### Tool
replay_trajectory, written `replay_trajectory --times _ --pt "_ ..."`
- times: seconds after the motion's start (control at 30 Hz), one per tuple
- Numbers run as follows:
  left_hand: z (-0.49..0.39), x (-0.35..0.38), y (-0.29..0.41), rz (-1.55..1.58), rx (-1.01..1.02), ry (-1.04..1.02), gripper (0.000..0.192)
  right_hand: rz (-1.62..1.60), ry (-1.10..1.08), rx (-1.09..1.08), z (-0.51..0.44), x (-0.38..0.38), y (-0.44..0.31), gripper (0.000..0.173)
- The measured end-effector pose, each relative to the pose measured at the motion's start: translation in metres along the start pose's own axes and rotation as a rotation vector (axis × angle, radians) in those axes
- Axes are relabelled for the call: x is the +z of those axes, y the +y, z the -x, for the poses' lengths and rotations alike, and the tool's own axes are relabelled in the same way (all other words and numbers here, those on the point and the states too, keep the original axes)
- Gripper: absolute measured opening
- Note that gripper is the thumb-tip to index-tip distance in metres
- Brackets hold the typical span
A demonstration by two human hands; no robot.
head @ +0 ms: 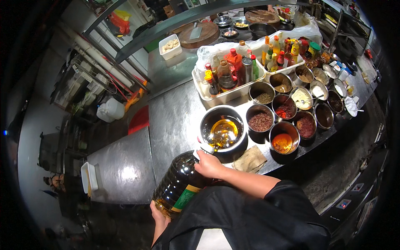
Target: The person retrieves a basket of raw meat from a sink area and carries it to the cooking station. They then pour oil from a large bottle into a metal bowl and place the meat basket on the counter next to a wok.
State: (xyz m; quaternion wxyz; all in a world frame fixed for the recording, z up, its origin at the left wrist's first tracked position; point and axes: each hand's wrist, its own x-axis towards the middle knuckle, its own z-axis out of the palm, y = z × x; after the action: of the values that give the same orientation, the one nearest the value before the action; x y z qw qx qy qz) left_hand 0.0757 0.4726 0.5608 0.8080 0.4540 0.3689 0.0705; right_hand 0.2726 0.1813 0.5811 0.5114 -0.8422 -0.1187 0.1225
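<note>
A large plastic oil bottle [178, 178] with a green and gold label is tilted in front of me, its neck toward a round metal pot [204, 125]. My right hand [208, 163] grips it at the white handle by the neck. Under the bottle's base, my left hand [160, 215] holds the lower end. Golden oil [224, 131] lies in the pot, and the bottle's mouth is over the near rim. A folded beige cloth [250, 159] rests on the steel counter [178, 112], just right of the pot.
Several metal seasoning cups stand to the right, among them one of red chili oil [282, 143] and one of dried flakes [260, 121]. Behind the pot is a white bin [229, 99] of sauce bottles. A cleaver [196, 32] lies on a round chopping board [207, 39] farther back.
</note>
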Motion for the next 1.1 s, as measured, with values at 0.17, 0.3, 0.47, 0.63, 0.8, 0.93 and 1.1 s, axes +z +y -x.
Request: replay_trajectory --times 0.17,0.3,0.47,0.63,0.8,0.93,1.1 --pt "-0.001 0.003 0.0 -0.009 0.015 0.011 0.053 -0.031 -0.046 0.004 0.001 -0.003 -0.003 0.034" --pt "-0.001 0.004 0.001 0.004 0.001 0.021 0.052 -0.027 -0.034 0.0 0.001 -0.003 -0.005 0.034" --pt "-0.003 0.004 0.001 0.011 -0.003 0.041 0.051 -0.022 -0.046 0.031 0.0 -0.002 -0.006 0.034" --pt "-0.008 0.002 0.0 0.003 0.023 -0.014 0.051 -0.02 -0.061 0.028 0.0 -0.002 -0.007 0.035" --pt "-0.008 0.003 0.001 0.011 0.003 -0.006 0.051 -0.012 -0.063 0.047 0.0 -0.002 -0.01 0.035" --pt "-0.005 0.003 0.001 0.018 0.008 -0.041 0.052 -0.015 -0.064 0.039 -0.001 -0.002 -0.012 0.035" --pt "-0.012 -0.008 -0.004 0.021 -0.001 -0.013 0.055 -0.015 -0.062 0.033 -0.001 -0.001 -0.013 0.034"
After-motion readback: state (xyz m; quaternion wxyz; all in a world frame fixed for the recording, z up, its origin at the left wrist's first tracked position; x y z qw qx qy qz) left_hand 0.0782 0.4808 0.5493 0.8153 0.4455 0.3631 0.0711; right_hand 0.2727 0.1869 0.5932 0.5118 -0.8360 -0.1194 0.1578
